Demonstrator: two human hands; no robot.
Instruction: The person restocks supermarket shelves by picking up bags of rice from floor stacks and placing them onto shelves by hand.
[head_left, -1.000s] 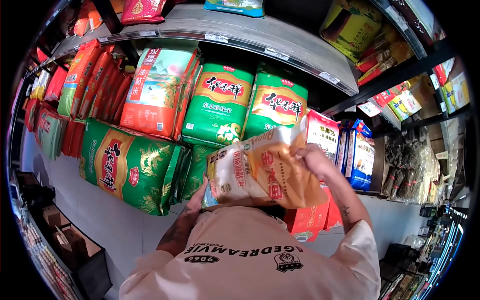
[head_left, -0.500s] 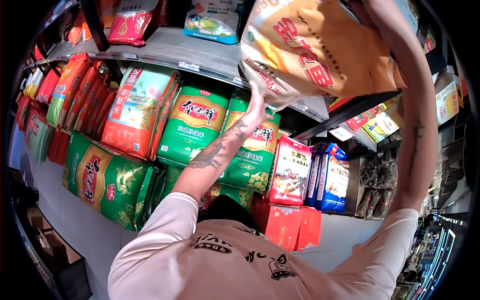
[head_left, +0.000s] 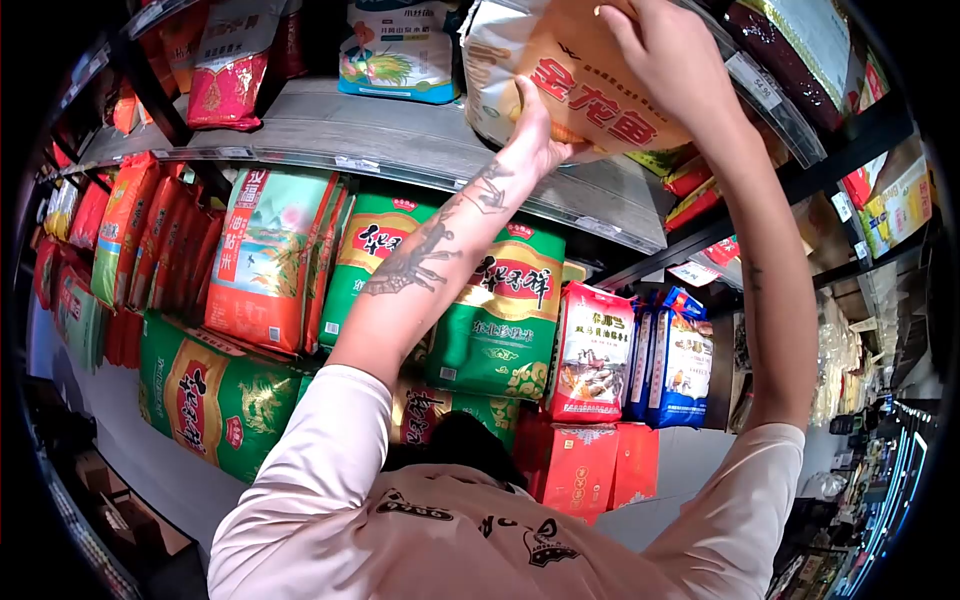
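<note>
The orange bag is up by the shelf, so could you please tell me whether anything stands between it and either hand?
Nothing visible does: the left hand touches the orange bag low down, the right hand higher up.

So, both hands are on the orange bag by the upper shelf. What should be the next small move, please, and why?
Perhaps ease the orange bag gently down: the left hand is at its lower side, the right hand higher, and bare upper shelf shows beside it. I cannot tell whether it already rests there.
</note>
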